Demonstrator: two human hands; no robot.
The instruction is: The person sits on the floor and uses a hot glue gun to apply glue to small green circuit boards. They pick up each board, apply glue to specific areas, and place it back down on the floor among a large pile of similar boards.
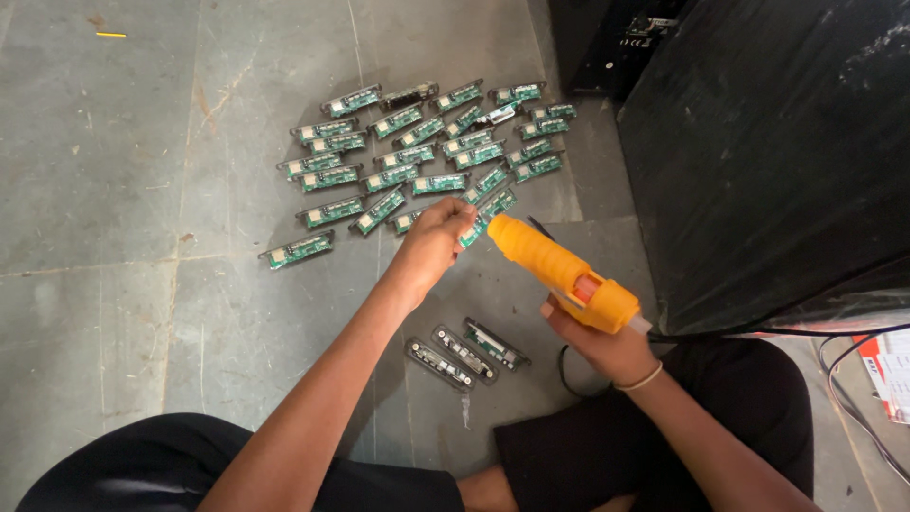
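I saw my left hand (436,232) pinching a green circuit board (471,232) at its fingertips, more boards (417,152) spread on the floor (114,237) beyond it; just right, my right hand (597,341) gripped an orange glue gun (559,273), nozzle beside that board.

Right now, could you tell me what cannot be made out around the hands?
Head view:
- Small green circuit board under the left hand: mostly covered by the fingers.
- Orange plastic glue gun in the right hand: handle and trigger hidden by the palm.
- Glue gun's nozzle tip: hidden behind the left fingers.
- Board components: too small.
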